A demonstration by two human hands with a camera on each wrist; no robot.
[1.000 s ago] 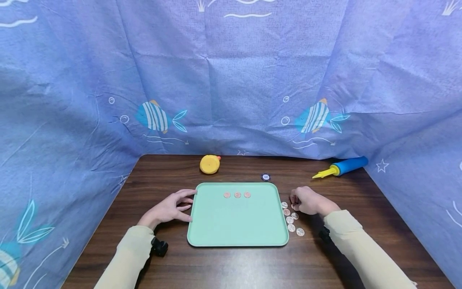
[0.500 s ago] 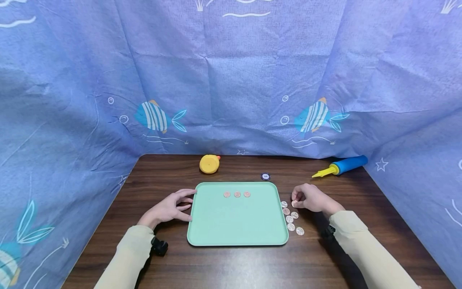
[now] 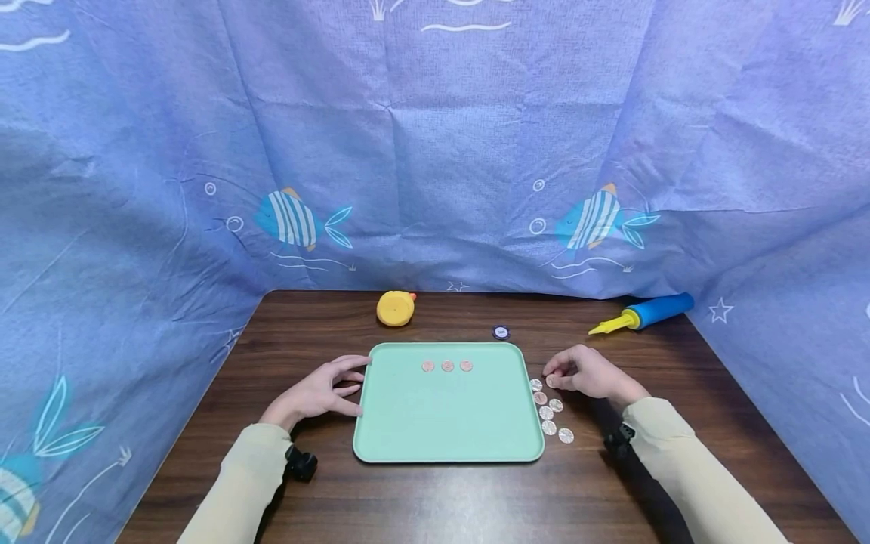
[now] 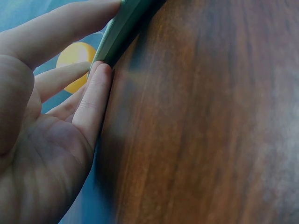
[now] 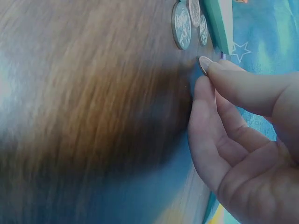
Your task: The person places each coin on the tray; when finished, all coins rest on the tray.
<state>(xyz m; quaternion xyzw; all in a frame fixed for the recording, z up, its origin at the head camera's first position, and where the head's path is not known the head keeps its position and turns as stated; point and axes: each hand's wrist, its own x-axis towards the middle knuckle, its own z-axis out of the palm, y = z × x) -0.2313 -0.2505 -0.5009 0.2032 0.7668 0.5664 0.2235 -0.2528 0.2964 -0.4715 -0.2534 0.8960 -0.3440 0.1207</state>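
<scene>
My left hand [image 3: 319, 389] rests at the left rim of a mint-green tray [image 3: 448, 431], its spread fingers touching the edge. In the left wrist view the fingertips [image 4: 100, 70] meet the tray's side. My right hand [image 3: 587, 372] pinches a coin [image 5: 204, 64] between thumb and fingers, just right of the tray. Several loose coins lie beside the tray's right edge, among them a silver coin [image 3: 566, 436] and a copper one [image 3: 540, 398]. Inside the tray, near its far rim, three copper coins [image 3: 447, 366] lie in a row.
Behind the tray are a yellow rubber duck [image 3: 395, 309], lying with its flat base showing, and a dark poker chip [image 3: 501, 332]. A blue and yellow hand pump [image 3: 646, 313] lies at the far right of the wooden table [image 3: 435, 499]. A blue fish-print curtain [image 3: 448, 151] surrounds the table.
The fingers of my right hand have opened out from a tighter curl, bringing the pinched coin into sight. That hand then shifted slightly left toward the tray. My left hand stays put.
</scene>
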